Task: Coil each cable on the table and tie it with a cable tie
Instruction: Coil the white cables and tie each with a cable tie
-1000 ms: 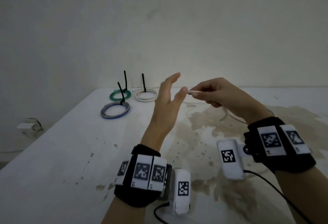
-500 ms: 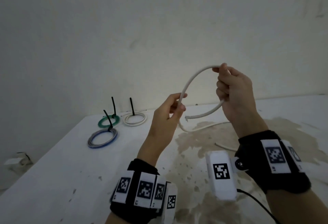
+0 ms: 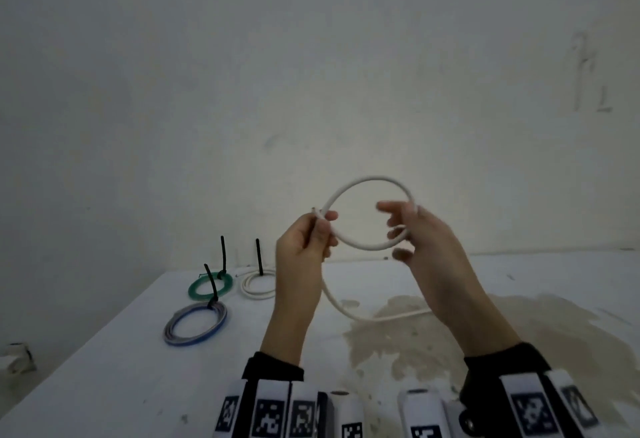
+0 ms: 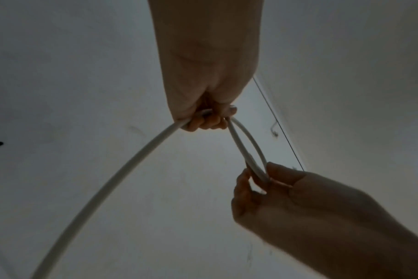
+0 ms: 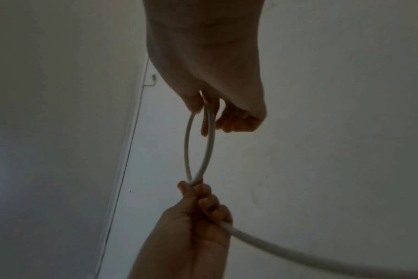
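One round loop of smooth white cable (image 3: pixel 367 179) is held in the air above the surface (image 3: pixel 104 368) between two hands. The crossing of the loop, with the cut cable end, is pinched by the curled fingers and thumb of the left hand (image 3: pixel 304 247). The far side of the loop is gripped by the thumb and fingers of the right hand (image 3: pixel 426 240), the remaining fingers being spread loosely. The rest of the cable is seen hanging from the left hand down to the white, stained surface. Three finished coils are counted at the back left: one green coil (image 3: pixel 210 287), one white coil (image 3: pixel 258 285) and one blue-grey coil (image 3: pixel 195 323), each flat, ring-shaped and bound with one black tie (image 3: pixel 223 254) standing upright.
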